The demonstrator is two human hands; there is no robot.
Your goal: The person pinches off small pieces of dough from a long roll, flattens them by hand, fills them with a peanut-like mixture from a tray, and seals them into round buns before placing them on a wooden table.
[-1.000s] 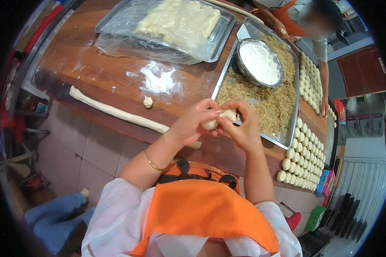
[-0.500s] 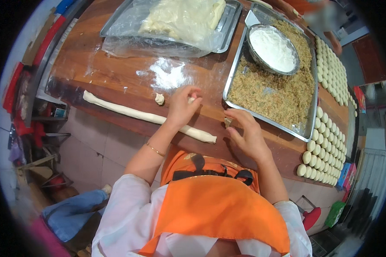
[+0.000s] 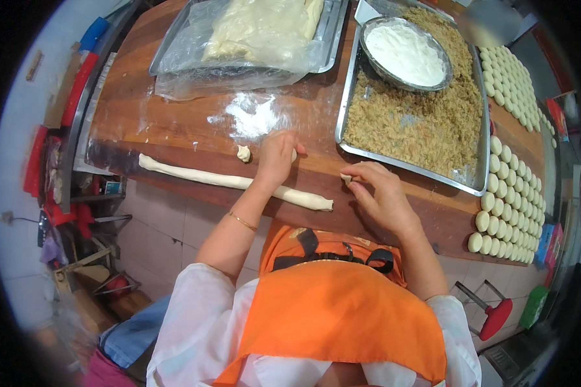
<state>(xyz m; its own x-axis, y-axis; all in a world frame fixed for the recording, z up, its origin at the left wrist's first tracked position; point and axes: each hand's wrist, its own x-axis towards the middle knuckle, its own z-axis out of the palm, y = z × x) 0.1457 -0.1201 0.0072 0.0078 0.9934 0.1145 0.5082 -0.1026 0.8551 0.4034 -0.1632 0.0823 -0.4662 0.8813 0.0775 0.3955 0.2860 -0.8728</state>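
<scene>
Our right hand (image 3: 382,195) pinches a scrap (image 3: 346,178); our left hand (image 3: 277,158) (its ten o'clock) curls round dough (image 3: 294,155): probably shaping, next needing gentleness.

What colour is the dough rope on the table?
The dough rope is pale cream, seen best in the head view.

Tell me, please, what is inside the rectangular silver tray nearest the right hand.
Crumbly brown mixture shows, with a round metal bowl of white powder; whatever lies beneath the bowl is covered.
</scene>
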